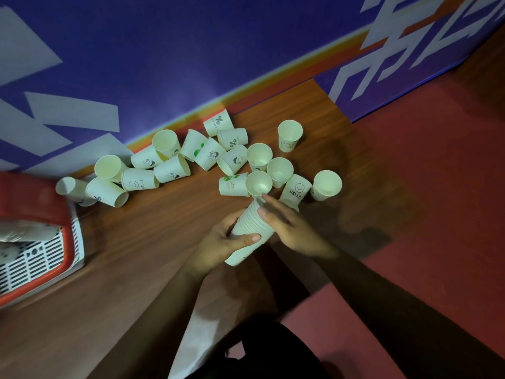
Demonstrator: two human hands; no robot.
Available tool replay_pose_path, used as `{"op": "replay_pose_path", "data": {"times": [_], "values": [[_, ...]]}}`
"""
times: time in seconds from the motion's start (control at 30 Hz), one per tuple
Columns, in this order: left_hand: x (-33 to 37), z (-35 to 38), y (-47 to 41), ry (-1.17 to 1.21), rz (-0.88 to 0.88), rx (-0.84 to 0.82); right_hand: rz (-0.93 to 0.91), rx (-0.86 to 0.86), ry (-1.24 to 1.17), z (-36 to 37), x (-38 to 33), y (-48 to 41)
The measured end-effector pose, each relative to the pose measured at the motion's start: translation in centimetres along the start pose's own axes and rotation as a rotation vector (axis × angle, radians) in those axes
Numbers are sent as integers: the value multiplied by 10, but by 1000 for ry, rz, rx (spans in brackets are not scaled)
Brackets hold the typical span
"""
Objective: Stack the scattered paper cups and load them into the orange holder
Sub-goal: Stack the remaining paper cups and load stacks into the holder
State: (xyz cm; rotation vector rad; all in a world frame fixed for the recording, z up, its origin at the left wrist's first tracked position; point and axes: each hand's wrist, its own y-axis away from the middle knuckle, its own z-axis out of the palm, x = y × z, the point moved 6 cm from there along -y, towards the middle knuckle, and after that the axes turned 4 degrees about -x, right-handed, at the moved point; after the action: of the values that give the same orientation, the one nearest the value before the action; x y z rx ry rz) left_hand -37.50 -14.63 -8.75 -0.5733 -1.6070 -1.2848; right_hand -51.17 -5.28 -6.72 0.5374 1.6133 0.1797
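Observation:
My left hand grips the lower part of a tilted stack of cups over the wooden floor. My right hand holds the stack's upper end, thumb on the ribbed rims and fingers stretched along its far side. Several loose paper cups lie scattered ahead, some on their sides, some upright. One upright cup stands just beyond my right fingertips. A "HELLO" cup lies beside that hand. The orange holder, with white slotted walls, sits at the left edge, partly cut off.
A blue wall with white shapes and an orange stripe runs behind the cups. A red mat covers the floor on the right. Bare wooden floor lies between the holder and my hands. A lone upright cup stands far right.

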Motion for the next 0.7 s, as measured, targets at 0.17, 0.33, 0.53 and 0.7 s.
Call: {"op": "replay_pose_path", "data": {"times": [0.17,0.33,0.53,0.7], "values": [[-17,-22,2,64,-63,153,-17,361,116,-37,17,-12],[-27,-28,4,146,-87,186,53,305,805,-52,52,-27],[-31,-25,7,213,-126,208,-164,237,1035,-38,64,-23],[-42,-36,5,24,-163,183,-73,461,436,-57,31,-13]]}}
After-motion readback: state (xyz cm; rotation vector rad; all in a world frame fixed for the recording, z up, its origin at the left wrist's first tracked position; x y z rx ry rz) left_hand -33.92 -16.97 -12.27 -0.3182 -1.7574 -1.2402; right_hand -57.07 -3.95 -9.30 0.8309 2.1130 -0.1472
